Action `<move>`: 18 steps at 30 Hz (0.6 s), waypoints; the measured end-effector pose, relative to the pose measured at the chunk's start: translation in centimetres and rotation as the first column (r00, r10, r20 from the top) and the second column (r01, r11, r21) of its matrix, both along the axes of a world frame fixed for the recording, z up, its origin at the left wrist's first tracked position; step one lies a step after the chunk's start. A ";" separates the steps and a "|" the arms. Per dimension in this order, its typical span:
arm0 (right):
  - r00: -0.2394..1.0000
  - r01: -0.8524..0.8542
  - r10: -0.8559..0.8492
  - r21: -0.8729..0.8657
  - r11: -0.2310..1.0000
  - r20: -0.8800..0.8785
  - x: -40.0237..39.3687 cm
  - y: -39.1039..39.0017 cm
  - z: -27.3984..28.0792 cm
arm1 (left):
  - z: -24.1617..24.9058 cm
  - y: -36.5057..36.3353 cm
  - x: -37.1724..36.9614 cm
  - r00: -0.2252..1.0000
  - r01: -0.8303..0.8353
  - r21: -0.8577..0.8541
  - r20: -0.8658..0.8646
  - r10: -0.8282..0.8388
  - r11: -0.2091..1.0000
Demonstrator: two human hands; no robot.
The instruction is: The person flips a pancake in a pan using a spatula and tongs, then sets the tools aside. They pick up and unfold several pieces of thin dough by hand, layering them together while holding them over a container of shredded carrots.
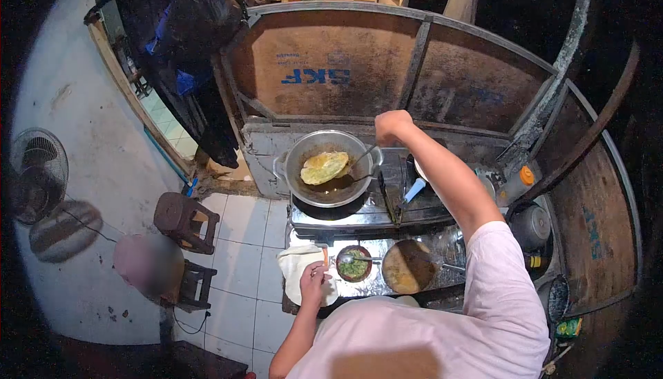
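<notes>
My right hand (394, 127) is closed round the handle of a metal spatula (364, 156). The spatula's blade reaches into a wok (282, 172) and touches a folded, golden-yellow piece of food (323, 167), which lies in dark oil. My left hand (314, 281) is at a limp white sheet (293, 283), cloth or dough, that hangs over the counter's left edge. Its fingers look loosely stretched out over it. Beside this hand stands a brown bowl (354, 277) of chopped greens with a spoon (345, 259) in it. Right of the bowl is a round board (397, 283).
The wok sits on a metal stove (324, 223). A blue handle (414, 190) and an orange-capped container (518, 182) are to the right, with a pot (530, 224). A person (141, 261) is at the left near brown stools (183, 220). Wooden panels (324, 68) rise behind.
</notes>
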State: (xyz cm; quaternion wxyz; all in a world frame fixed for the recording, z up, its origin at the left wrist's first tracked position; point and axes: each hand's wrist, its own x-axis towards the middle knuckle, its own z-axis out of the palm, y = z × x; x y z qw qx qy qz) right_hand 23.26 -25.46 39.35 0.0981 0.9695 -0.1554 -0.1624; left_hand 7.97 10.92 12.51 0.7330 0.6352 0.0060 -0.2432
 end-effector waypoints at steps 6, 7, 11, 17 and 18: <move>0.999 -0.035 0.035 -0.014 0.999 0.035 0.0 0.0 -1.1 | -3.2 -3.6 -0.1 0.983 0.182 0.003 0.022 -0.182 0.983; 0.996 -0.046 0.048 -0.026 0.999 0.072 -0.1 -0.1 -1.8 | -4.1 -4.4 0.0 0.968 0.241 0.054 0.060 -0.244 0.969; 0.993 -0.084 0.084 0.001 0.996 0.084 -1.3 -0.8 -3.4 | -4.0 -9.0 0.0 0.906 0.355 0.211 0.163 -0.391 0.911; 0.986 -0.044 0.035 0.053 0.998 0.164 -3.9 -0.7 -6.5 | -6.7 -18.8 1.6 0.828 0.229 0.458 0.372 -0.419 0.859; 0.983 -0.050 0.037 0.068 0.996 0.181 -4.1 -0.9 -7.4 | -6.8 -20.3 1.6 0.829 0.229 0.453 0.372 -0.417 0.861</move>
